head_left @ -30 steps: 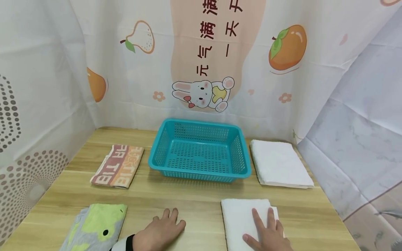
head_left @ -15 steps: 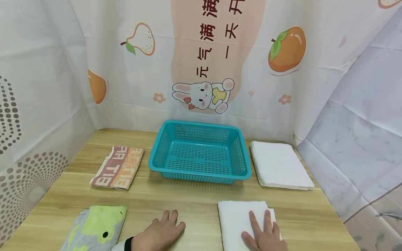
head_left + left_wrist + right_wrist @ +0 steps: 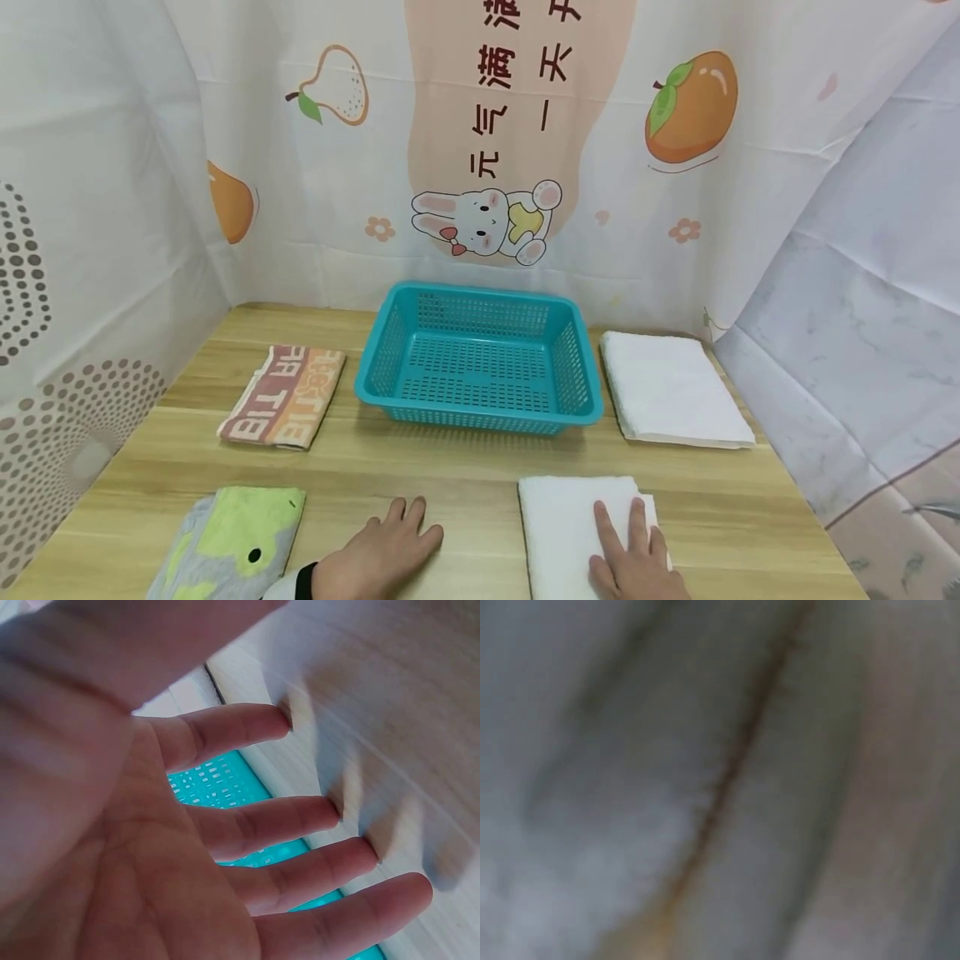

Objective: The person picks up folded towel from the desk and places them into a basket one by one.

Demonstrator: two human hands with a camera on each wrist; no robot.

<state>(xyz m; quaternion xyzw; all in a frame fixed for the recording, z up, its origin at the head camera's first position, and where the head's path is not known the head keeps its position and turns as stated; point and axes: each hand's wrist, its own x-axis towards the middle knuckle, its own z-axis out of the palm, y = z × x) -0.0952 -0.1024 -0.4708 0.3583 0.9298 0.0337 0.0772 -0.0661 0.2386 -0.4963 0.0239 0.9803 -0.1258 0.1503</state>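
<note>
My right hand (image 3: 637, 567) rests with spread fingers on a folded white towel (image 3: 558, 525) at the front right of the table. The right wrist view is a close blur of whitish cloth folds (image 3: 615, 817) with a dark crease. My left hand (image 3: 378, 554) is palm-down on the bare wood, just right of a folded green-and-grey towel (image 3: 243, 529), holding nothing. Its palm (image 3: 150, 877) and loosely extended fingers appear in the left wrist view, fingertips at the tabletop. The wrists are partly cut off by the head view's lower edge.
A teal plastic basket (image 3: 480, 421) with nothing in it stands at the back middle of the table (image 3: 472, 467). Left of it lies a folded red-and-orange lettered towel (image 3: 285, 396); to its right, another folded white towel (image 3: 675, 387). Printed curtains (image 3: 300, 192) hang behind.
The near white towel and my right hand on it have shifted slightly left, and the right thumb has drawn in a little. My left hand stays put.
</note>
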